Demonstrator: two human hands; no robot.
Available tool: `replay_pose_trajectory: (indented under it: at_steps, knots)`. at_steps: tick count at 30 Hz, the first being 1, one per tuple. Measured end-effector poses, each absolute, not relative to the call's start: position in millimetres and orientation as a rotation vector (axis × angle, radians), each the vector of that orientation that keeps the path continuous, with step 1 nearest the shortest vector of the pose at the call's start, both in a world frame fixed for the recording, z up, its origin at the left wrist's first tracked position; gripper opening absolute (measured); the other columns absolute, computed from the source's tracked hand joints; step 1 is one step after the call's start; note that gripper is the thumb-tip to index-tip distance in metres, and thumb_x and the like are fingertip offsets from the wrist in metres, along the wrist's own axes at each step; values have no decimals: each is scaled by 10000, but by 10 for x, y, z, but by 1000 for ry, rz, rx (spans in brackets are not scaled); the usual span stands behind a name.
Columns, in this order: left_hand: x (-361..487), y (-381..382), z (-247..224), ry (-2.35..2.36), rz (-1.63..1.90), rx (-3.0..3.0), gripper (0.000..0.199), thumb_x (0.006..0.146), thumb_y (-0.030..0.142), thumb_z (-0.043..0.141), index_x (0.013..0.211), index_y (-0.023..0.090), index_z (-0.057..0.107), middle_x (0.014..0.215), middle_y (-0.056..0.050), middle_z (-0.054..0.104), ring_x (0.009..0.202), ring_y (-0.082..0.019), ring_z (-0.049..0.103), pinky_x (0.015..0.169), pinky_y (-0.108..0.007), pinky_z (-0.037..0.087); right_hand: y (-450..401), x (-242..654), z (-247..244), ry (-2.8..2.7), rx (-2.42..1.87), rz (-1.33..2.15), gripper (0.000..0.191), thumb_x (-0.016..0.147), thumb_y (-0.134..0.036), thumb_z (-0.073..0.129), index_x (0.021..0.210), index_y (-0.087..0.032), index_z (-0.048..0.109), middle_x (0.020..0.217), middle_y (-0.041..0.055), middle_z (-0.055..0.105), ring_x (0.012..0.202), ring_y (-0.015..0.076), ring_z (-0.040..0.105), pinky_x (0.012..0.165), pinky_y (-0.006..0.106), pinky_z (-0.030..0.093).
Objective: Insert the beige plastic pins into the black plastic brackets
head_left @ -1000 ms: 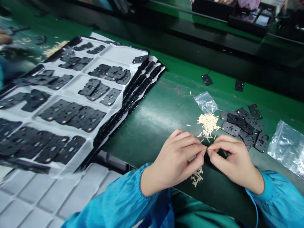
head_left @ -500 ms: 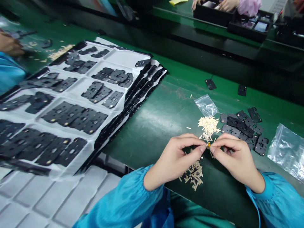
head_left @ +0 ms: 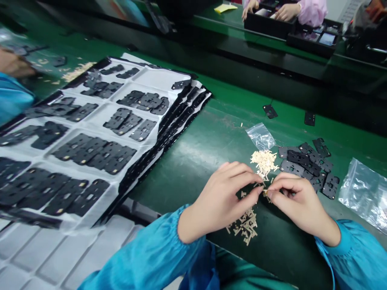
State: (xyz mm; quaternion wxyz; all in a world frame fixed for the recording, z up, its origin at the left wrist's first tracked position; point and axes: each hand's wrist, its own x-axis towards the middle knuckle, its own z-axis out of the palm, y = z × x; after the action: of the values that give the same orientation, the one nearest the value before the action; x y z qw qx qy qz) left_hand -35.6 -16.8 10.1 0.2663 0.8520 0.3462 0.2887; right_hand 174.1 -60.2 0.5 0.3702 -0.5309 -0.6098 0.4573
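Note:
My right hand (head_left: 302, 205) is closed in a pinch on a tiny gold-coloured piece (head_left: 265, 193), just right of my left fingertips. Curled toward it, the thumb and index finger of my left hand (head_left: 225, 199) nearly meet; whatever lies between them is too small to make out. Behind my hands is a heap of small cream strips (head_left: 263, 162). A looser scatter of pale strips (head_left: 248, 227) lies below my left fingers. Flat black plates with cut-outs (head_left: 305, 163) are piled just beyond my right hand.
On the left, stacked white-lined trays (head_left: 157, 76) hold rows of black plates. Clear plastic bags lie behind the strips (head_left: 260, 136) and at the right (head_left: 363, 193). Two single black plates (head_left: 270, 111) lie farther back. A co-worker's hand (head_left: 15, 64) is at far left; another person's hands (head_left: 286, 12) are across the bench.
My left fingertips have parted a little from the gold piece, which stays in my right fingers and sits slightly lower. The whole view has shifted slightly.

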Motion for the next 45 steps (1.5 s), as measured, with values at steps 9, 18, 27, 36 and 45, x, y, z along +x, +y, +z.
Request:
replay_pose_trajectory:
  at_steps: [9,18,27,36,45]
  knots:
    - [-235,-197,148,920,805,2306,161,968,163,604,947,207,758,829,11,761,742,-170,647,691,-358,394,-632,1749,34,-1690,-1356,901,139,914,-162,652,820,-210,743,770,15,662,700,160,623,639,311,489]
    - [-203,-134,113,805,821,2466,182,982,166,579,897,193,738,796,-18,745,726,-176,643,666,-341,459,-628,1773,28,-1720,-1341,852,146,924,-162,641,830,-208,743,777,20,657,711,166,628,657,327,503]
    - [-244,28,-38,1017,813,2490,209,981,202,593,812,190,715,737,-18,721,695,-182,633,659,-337,471,-586,1804,61,-1591,-1385,886,157,864,-147,660,776,-230,760,748,17,677,665,168,609,577,303,468]
    - [-109,-152,22,877,1096,2740,92,914,139,692,999,155,722,820,-37,740,727,-190,657,622,-350,407,-545,1829,30,-1488,-1488,994,137,889,-198,674,785,-217,762,712,-1,599,610,139,489,548,288,380]
    - [-88,-135,41,879,1099,1954,133,911,96,676,895,173,783,812,-34,746,700,-145,688,631,-283,545,-522,1893,196,-1539,-1464,832,43,858,-202,734,874,-228,764,813,13,638,657,133,549,545,267,403]
